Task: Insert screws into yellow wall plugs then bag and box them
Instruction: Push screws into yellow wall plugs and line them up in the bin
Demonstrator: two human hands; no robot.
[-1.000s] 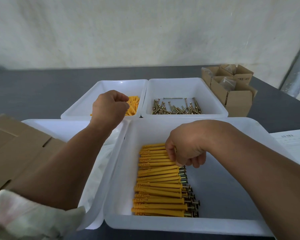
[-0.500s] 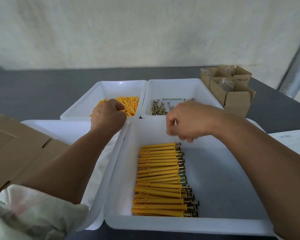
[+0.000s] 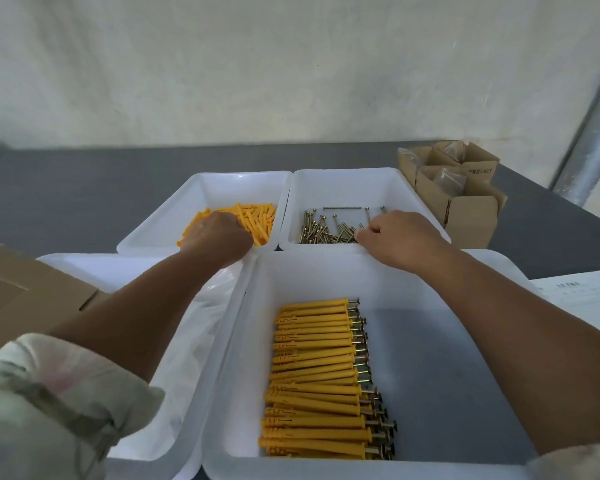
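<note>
Loose yellow wall plugs (image 3: 258, 220) lie in the back left white bin (image 3: 205, 181). My left hand (image 3: 217, 237) is down in that pile with its fingers curled round plugs, the tips hidden. Brass screws (image 3: 323, 232) lie in the back right bin (image 3: 343, 173). My right hand (image 3: 400, 237) reaches over that bin's near rim and pinches a screw at the pile's right end. In the front bin (image 3: 326, 271), assembled plugs with screws (image 3: 314, 375) lie in a neat row.
The front left bin (image 3: 84, 265) holds clear plastic bags (image 3: 194, 341). Flat cardboard (image 3: 21, 292) lies at the left edge. Small open cartons (image 3: 465, 202) with bagged parts stand at the back right. A paper sheet (image 3: 582, 299) lies right, beside a metal pole (image 3: 596, 150).
My right hand left the row of assembled plugs and moved forward to the screw bin. My left hand drew back a little, then went forward into the loose plugs.
</note>
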